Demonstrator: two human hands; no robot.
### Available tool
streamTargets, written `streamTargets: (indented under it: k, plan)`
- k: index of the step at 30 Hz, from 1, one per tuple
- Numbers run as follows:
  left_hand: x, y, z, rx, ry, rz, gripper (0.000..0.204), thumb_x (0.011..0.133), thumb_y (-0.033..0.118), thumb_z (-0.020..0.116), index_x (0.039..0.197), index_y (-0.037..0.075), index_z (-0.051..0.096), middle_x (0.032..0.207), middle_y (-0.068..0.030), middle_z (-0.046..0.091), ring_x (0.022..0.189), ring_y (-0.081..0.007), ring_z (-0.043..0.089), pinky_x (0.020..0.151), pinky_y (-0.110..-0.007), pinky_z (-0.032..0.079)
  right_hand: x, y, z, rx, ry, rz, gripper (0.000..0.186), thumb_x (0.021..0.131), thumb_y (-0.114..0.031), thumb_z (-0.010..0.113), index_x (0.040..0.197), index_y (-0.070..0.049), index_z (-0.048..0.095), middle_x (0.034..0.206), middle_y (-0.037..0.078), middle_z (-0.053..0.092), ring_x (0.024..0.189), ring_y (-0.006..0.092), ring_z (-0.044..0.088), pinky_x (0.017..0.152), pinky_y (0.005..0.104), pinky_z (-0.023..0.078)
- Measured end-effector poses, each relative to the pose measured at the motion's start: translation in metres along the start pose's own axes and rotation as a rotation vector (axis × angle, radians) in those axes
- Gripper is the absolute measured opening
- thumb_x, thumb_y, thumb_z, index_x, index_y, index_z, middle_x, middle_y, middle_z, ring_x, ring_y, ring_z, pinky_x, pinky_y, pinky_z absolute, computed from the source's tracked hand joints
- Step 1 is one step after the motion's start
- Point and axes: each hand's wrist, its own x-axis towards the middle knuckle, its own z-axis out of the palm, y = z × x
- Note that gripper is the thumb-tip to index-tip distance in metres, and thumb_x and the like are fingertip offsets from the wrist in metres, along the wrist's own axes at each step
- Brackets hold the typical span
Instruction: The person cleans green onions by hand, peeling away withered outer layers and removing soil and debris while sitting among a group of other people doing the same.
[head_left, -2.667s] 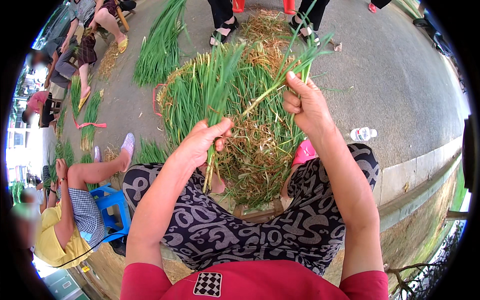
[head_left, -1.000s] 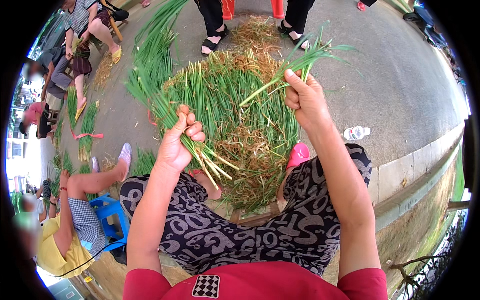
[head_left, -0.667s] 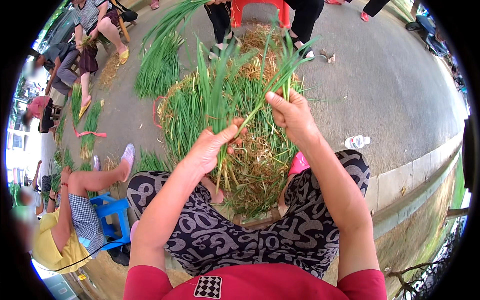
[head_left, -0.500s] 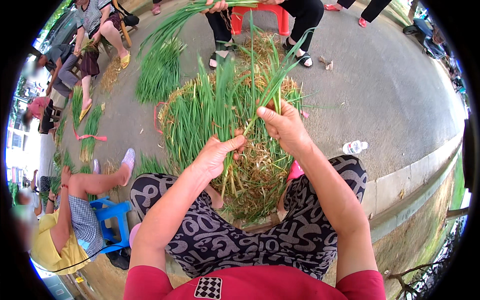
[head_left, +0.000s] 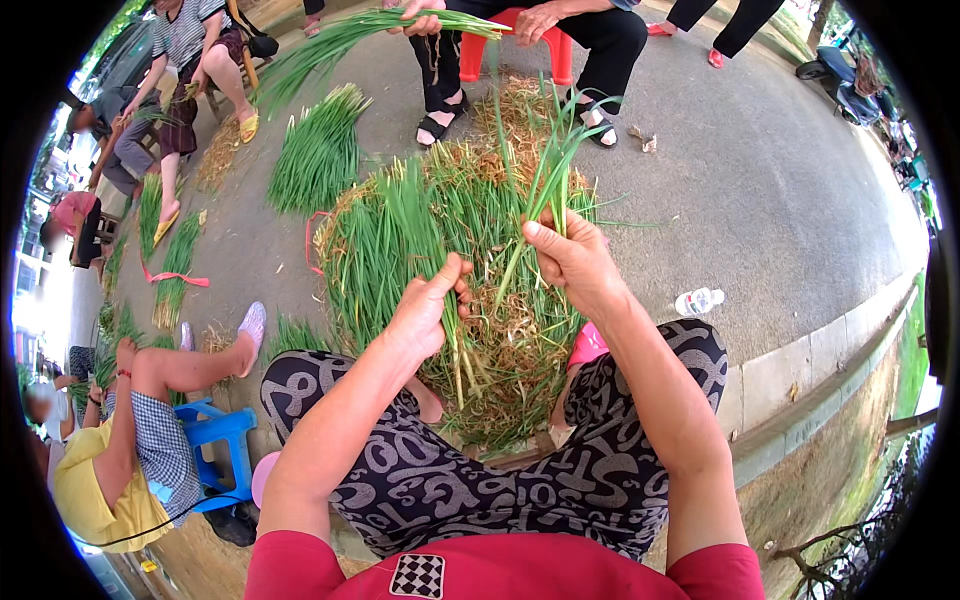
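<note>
Green garlic chives fill both of my hands. My left hand point(head_left: 432, 300) is closed round a bunch of chives point(head_left: 412, 215), pale stem ends pointing down toward me and leaves away. A smaller, looser bundle of chives point(head_left: 545, 180) is pinched in my right hand point(head_left: 572, 255), its leaves fanning upward. Beneath both hands lies a wide heap of chives point(head_left: 360, 250), green on the left, with dry straw-coloured trimmings point(head_left: 510, 340) in the middle and near my feet.
Across the heap a seated person holds chives point(head_left: 340, 45) beside a red stool point(head_left: 540, 55). A tied-off pile of chives point(head_left: 318, 155) lies left of it. Other seated people work at left, near a blue stool point(head_left: 222, 440). A plastic bottle point(head_left: 699, 301) lies at right.
My hands have drawn apart slightly, the left one moving left and the right one a little right. The person opposite has lowered the chives and brought a second hand into view.
</note>
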Motion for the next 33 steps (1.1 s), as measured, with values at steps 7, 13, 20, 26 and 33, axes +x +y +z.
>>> streamTargets:
  k: [7, 13, 20, 26, 33]
  plan:
    - [-0.009, 0.013, 0.022, -0.063, -0.130, 0.072, 0.037, 0.079, 0.030, 0.074, 0.106, 0.007, 0.062, 0.083, 0.0022, 0.059, 0.072, -0.0098, 0.051, 0.058, -0.025, 0.041, -0.007, 0.014, 0.014, -0.190, -0.049, 0.055, 0.016, 0.086, -0.019, 0.066, 0.090, -0.005, 0.062, 0.062, -0.006, 0.051, 0.047, 0.0018, 0.037, 0.042, 0.0187, 0.027]
    - [-0.004, 0.010, 0.025, -0.051, -0.111, 0.114, 0.023, 0.079, 0.025, 0.074, 0.096, 0.013, 0.064, 0.083, 0.0040, 0.061, 0.071, -0.0093, 0.051, 0.058, -0.025, 0.040, -0.013, 0.017, 0.020, -0.220, -0.026, 0.059, 0.018, 0.090, -0.017, 0.060, 0.099, -0.002, 0.063, 0.067, -0.003, 0.056, 0.047, 0.0029, 0.038, 0.042, 0.0193, 0.028]
    - [0.000, 0.012, 0.036, -0.122, -0.059, 0.132, 0.020, 0.081, 0.018, 0.072, 0.096, 0.009, 0.063, 0.084, 0.0003, 0.062, 0.069, -0.0102, 0.053, 0.055, -0.026, 0.041, -0.019, 0.024, 0.023, 0.000, 0.144, 0.013, 0.021, 0.091, -0.020, 0.059, 0.100, -0.002, 0.059, 0.072, -0.001, 0.057, 0.046, 0.0028, 0.038, 0.039, 0.0191, 0.028]
    - [0.005, 0.008, 0.047, -0.049, -0.137, 0.118, 0.027, 0.081, 0.022, 0.072, 0.103, 0.008, 0.064, 0.090, -0.0001, 0.063, 0.073, -0.0108, 0.054, 0.057, -0.025, 0.042, -0.030, 0.022, 0.024, -0.012, 0.161, -0.007, 0.023, 0.088, -0.017, 0.063, 0.107, -0.005, 0.061, 0.069, -0.005, 0.053, 0.049, 0.0019, 0.038, 0.041, 0.0181, 0.027]
    - [-0.002, 0.016, 0.064, 0.004, -0.092, 0.113, 0.030, 0.084, 0.022, 0.069, 0.109, 0.007, 0.061, 0.094, -0.0016, 0.063, 0.073, -0.0106, 0.054, 0.059, -0.025, 0.042, -0.029, 0.002, 0.014, -0.012, 0.246, -0.096, 0.015, 0.087, -0.013, 0.062, 0.097, -0.006, 0.053, 0.069, -0.005, 0.049, 0.049, 0.0024, 0.038, 0.040, 0.0185, 0.026]
